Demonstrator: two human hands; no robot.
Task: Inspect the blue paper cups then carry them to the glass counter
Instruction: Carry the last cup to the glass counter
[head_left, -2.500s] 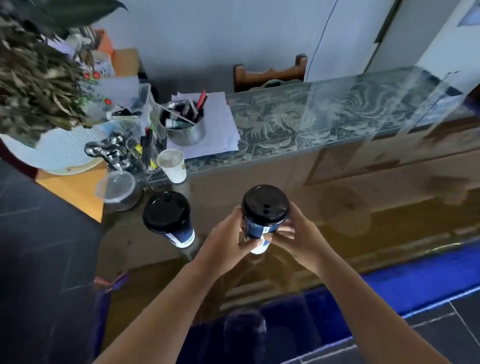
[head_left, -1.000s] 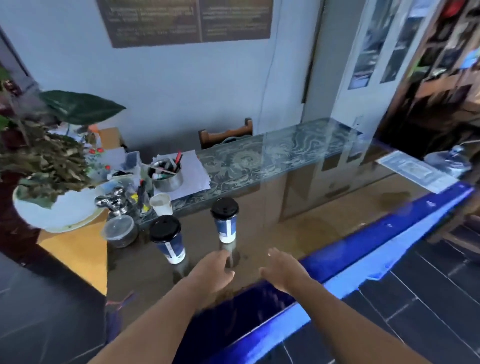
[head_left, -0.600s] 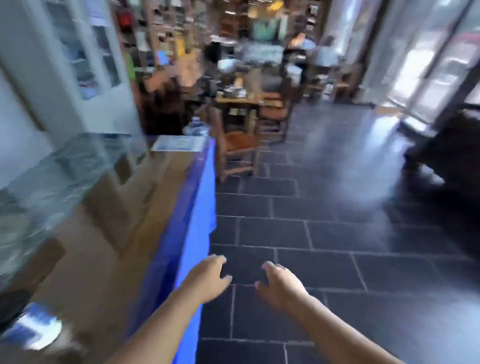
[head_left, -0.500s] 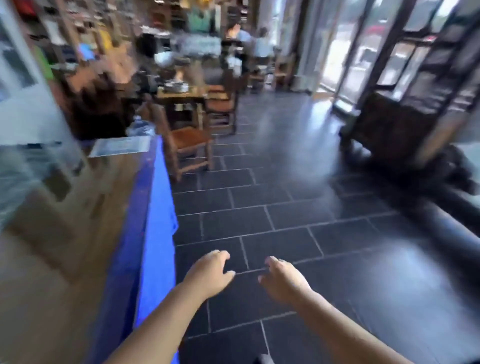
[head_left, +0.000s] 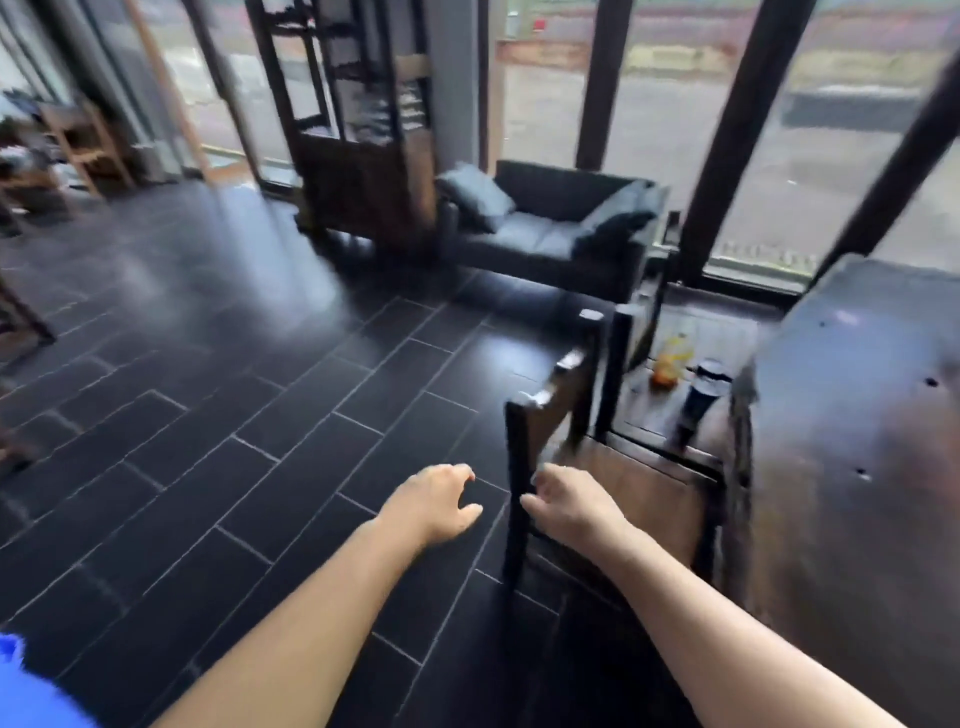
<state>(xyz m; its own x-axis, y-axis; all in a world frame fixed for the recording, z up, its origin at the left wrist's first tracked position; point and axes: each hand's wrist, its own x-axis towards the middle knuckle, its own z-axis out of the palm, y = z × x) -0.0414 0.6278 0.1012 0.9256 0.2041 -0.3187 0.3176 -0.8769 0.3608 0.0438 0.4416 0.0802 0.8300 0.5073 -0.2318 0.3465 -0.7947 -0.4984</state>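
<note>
The two blue paper cups that stood on the glass counter are out of view; only a blue corner of the counter edge (head_left: 21, 696) shows at the bottom left. My left hand (head_left: 434, 501) and my right hand (head_left: 569, 504) are held out in front of me over the dark tiled floor, both with loosely curled fingers and nothing in them. On a dark wooden table at the right stands a dark cup with a black lid (head_left: 698, 397), blurred by motion.
A dark wooden chair (head_left: 550, 415) stands just past my right hand, before the dark table (head_left: 852, 415). An orange and yellow object (head_left: 670, 364) lies on the lower surface. A black sofa (head_left: 550, 223) and a tall wooden shelf (head_left: 363, 130) stand by the windows.
I set the second cup on the glass counter and let go. The view then swung right, away from the counter, across the room to the sofa and the dark table. Both hands stay empty.
</note>
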